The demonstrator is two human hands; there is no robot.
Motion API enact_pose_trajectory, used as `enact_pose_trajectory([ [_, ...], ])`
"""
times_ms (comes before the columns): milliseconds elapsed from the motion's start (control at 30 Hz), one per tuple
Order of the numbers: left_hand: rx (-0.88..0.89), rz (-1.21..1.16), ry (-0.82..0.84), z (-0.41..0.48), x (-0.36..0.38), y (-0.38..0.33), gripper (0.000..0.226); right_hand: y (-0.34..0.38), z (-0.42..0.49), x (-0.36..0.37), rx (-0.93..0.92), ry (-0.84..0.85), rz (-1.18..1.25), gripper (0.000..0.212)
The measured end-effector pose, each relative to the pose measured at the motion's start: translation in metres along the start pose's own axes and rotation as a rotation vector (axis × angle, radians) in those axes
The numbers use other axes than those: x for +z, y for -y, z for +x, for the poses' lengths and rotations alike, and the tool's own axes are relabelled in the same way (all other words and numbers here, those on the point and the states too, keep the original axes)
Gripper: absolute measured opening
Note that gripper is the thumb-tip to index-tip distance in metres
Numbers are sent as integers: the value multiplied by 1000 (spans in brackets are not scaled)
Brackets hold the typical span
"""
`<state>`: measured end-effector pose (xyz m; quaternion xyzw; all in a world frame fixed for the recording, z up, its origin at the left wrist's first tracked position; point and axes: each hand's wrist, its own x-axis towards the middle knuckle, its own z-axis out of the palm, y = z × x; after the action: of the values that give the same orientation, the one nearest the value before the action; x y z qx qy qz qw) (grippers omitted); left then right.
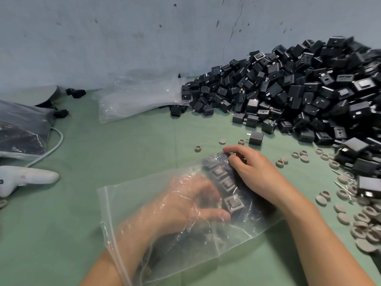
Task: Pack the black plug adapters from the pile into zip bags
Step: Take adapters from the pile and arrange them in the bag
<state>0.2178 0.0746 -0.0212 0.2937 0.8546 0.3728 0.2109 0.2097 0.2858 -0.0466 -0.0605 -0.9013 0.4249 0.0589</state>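
1. Left hand (191, 201) is inside the zip bag (127, 219), reaching in through the open mouth at the near-left. Seen through plastic and blurred: fingers loosely bent, thumb out. Cannot tell if it holds anything.
2. The zip bag lies flat on the green counter (103, 151). A row of bagged adapters (234, 203) sits along its right side, just beside the left fingertips.
3. Right hand (253, 170) is outside on top of the bag, fingers curled over its far end. It grips the plastic and the adapters under it, with the index finger stretched forward.
4. Grey round caps (342, 217) are scattered on the counter right of the right arm, some near the bag's far end.
5. White handheld device (26, 178) at the left edge, with a pale cable (55, 145) running up from it.
6. One loose adapter (256, 138) lies just past the right hand, apart from the heap.
7. Filled bag (20, 131) at far left, dark contents.
8. Pile of black plug adapters (309, 89) banks against the wall (123, 38), far right.
9. Empty clear bags (140, 96) lie by the wall, touching the pile's left edge.
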Motion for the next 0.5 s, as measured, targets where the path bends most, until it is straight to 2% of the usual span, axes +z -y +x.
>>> enact_pose_trajectory([
  [100, 94, 50, -54, 4, 7, -2, 24, 0, 0, 0, 2, 6, -3, 31],
  [200, 181, 114, -103, 6, 12, -1, 33, 0, 0, 0, 5, 7, 13, 30],
  [300, 185, 219, -127, 5, 10, 3, 15, 1, -1, -1, 5, 6, 22, 30],
  [367, 215, 249, -168, 4, 11, 6, 15, 1, -1, -1, 3, 5, 21, 30],
  [500, 212, 111, -154, 1, 17, 1, 15, 2, -2, -1, 4, 7, 20, 30],
])
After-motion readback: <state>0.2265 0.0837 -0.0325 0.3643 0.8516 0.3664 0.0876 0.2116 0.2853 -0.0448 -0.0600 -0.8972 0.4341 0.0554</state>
